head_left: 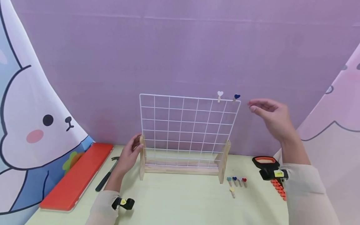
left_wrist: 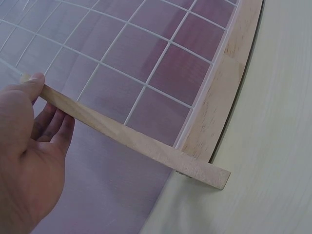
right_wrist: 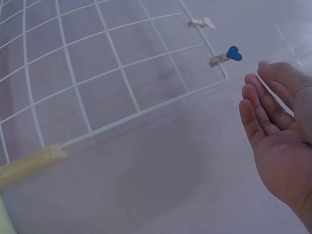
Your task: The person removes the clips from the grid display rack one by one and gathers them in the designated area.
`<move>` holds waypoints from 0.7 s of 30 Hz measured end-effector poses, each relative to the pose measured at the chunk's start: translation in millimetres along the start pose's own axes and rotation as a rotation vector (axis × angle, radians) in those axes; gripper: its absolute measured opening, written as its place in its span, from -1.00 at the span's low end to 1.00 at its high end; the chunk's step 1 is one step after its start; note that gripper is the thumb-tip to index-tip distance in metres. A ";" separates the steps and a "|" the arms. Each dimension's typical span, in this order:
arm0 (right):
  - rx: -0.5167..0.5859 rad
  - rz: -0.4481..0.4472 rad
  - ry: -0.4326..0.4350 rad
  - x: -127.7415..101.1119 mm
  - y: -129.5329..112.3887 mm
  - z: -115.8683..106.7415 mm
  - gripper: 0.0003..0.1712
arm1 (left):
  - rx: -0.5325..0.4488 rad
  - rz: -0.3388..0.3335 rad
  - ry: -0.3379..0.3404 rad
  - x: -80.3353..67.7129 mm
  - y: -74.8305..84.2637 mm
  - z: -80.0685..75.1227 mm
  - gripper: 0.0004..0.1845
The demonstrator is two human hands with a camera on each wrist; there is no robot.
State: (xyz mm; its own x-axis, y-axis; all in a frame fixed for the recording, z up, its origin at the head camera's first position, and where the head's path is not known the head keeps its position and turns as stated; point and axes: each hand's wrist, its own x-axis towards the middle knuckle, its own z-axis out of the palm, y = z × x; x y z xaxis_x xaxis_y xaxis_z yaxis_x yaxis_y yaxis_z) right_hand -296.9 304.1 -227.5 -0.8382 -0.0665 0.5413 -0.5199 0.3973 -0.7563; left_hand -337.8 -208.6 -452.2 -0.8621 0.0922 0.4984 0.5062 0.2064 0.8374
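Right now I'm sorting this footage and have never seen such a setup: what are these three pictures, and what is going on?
No machine here: a person wears a head camera and one on each wrist. The head view looks down at a table. On it stands a white wire grid in a wooden stand. The left hand holds the stand's left post. The right hand is open, holding nothing, beside a blue heart clip and a white heart clip on the grid's top edge. Five spare clips, a hammer and a red board lie on the table.

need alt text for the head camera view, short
A right hand hovers open beside a dark blue heart clip on the top edge of a white wire grid, while the left hand steadies its wooden stand. Five more clips lie on the table.
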 end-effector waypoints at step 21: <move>0.231 0.015 -0.027 48.6 -36.3 17.1 -0.62 | -0.021 0.026 -0.003 0.6 -4.6 0.2 -0.43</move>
State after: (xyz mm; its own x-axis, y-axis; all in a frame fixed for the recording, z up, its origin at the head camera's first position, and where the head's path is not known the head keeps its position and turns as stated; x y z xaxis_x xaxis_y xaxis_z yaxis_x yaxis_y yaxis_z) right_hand -321.6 270.7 -180.0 -0.8487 -0.0880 0.5215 -0.5285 0.1782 -0.8300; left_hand -340.7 -209.3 -455.7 -0.8486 0.1003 0.5195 0.5289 0.1832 0.8286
